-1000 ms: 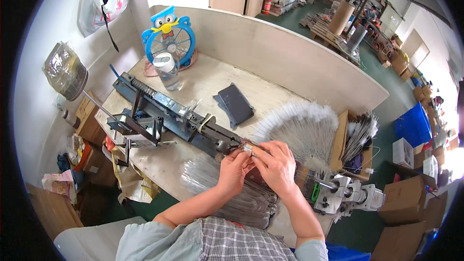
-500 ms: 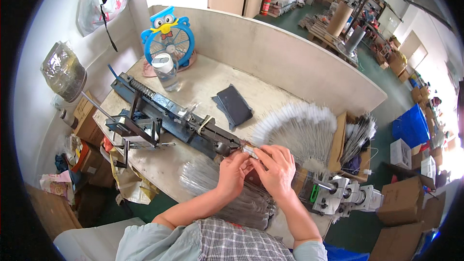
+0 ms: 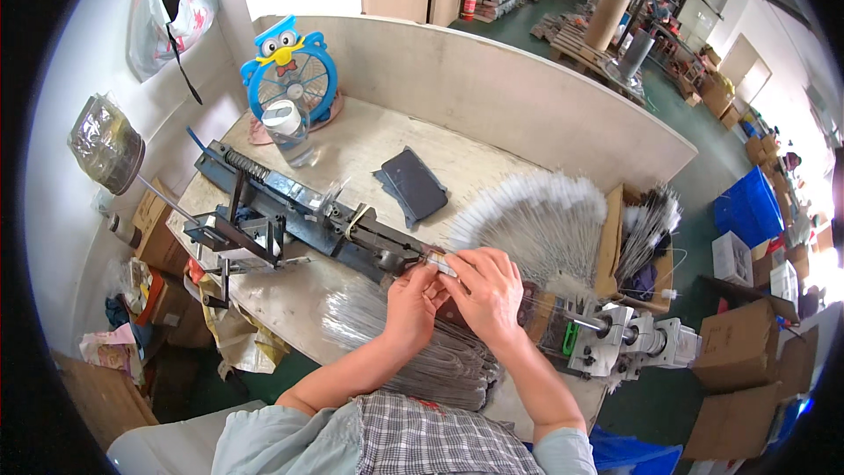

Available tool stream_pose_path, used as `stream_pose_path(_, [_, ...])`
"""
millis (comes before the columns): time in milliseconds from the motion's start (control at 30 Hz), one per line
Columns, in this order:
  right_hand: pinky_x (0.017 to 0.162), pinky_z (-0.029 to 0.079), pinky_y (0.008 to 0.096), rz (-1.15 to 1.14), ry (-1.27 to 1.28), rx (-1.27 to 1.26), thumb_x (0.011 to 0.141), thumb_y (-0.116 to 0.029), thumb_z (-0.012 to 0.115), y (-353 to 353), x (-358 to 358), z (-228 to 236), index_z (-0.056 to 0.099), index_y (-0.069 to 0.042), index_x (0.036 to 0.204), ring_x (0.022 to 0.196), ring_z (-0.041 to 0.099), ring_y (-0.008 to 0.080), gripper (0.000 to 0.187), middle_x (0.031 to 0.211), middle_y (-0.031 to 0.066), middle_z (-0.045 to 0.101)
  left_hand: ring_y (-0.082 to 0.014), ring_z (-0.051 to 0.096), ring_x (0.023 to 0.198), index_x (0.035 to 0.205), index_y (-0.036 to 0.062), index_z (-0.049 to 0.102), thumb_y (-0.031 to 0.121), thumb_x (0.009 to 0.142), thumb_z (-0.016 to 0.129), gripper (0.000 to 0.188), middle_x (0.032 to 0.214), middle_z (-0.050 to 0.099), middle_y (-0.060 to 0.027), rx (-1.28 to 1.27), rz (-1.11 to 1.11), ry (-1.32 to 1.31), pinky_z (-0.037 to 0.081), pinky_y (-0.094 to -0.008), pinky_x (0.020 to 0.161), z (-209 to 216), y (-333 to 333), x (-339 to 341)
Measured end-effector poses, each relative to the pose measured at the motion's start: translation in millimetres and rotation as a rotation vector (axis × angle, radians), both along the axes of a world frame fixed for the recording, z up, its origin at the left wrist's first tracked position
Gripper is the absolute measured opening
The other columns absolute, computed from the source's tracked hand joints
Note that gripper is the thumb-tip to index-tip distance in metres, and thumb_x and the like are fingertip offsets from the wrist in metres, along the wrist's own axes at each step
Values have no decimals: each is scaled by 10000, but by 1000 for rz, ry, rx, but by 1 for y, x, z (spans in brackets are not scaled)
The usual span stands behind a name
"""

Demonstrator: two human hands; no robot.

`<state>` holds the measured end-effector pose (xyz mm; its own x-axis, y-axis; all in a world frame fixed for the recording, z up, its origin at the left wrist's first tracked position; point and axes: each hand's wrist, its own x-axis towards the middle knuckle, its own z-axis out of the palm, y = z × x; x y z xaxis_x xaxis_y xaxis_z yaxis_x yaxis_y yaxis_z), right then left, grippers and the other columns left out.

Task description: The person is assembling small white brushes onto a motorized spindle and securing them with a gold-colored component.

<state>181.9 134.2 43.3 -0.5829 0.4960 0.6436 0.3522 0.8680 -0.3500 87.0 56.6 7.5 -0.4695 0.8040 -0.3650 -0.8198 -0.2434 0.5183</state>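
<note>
Small pale piece (image 3: 442,265), its long axis running ten to four o'clock, lay at the dark rail's (image 3: 380,234) four-o'clock end. The right hand (image 3: 489,295), nearer, pinched it at eleven o'clock; the left hand (image 3: 411,306) curled at its seven o'clock, grip hidden.

We see a pale beige, worn counter (image 3: 470,163) stretching across. Towards its far left corner we find a blue round fan with a cartoon bird face (image 3: 294,79), standing on a pink cloth (image 3: 334,108), and before it a clear bottle with a white lid (image 3: 286,127). A long dark metal machine (image 3: 294,193) runs diagonally. Beyond it we have a flat black rectangular device (image 3: 413,186). We also see a fanned heap of thin white-tipped wires (image 3: 536,224) and, nearer us, a bundle of grey wires (image 3: 440,365).
</note>
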Motion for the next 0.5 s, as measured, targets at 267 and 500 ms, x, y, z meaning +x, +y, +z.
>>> stream_pose_path(267, [751, 439, 347, -45, -24, -3, 663, -176, 743, -5, 5, 12, 686, -109, 912, 919, 566, 205, 264, 908, -2, 635, -154, 604, 852, 876, 85, 542, 214, 896, 552, 131, 863, 595, -25, -46, -46, 72, 487, -325, 777, 4, 1, -3])
stream_pose_path(500, [707, 419, 351, -47, -194, -18, 722, -132, 666, -8, 17, 6, 647, -90, 800, 824, 538, 212, 91, 747, 17, 578, -178, 580, 916, 1081, 45, 514, 449, 970, 347, 451, 1011, 592, -90, -30, -58, 39, 461, -330, 849, -2, -9, -6])
